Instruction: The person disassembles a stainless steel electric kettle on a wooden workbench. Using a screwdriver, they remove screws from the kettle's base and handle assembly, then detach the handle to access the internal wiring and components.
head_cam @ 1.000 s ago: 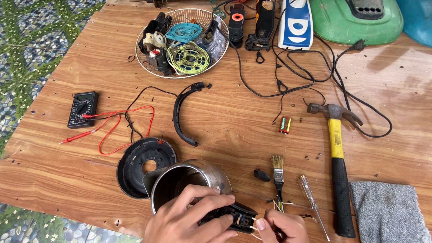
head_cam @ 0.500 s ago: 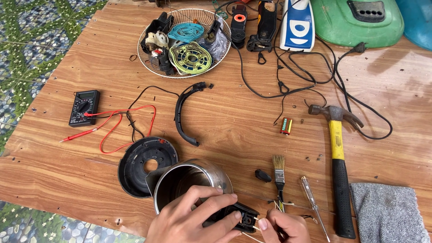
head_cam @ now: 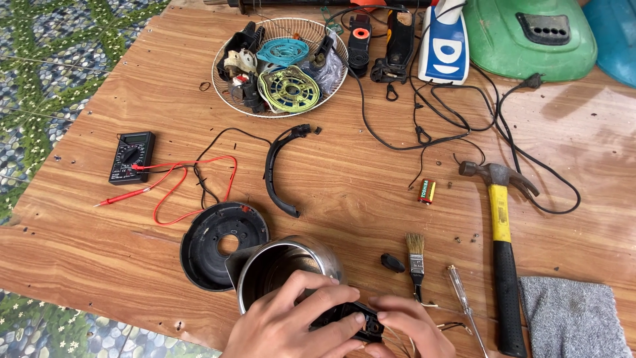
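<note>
From the head view, the small black part point(head_cam: 349, 319) sits at the near edge of the wooden table point(head_cam: 371, 199), pinched between your two hands just right of the steel kettle body point(head_cam: 281, 268). Your left hand point(head_cam: 291, 321) curls over it, fingers closed on its top. Your right hand point(head_cam: 407, 328) grips its right end, fingers bent, thin wires point(head_cam: 450, 326) trailing right.
</note>
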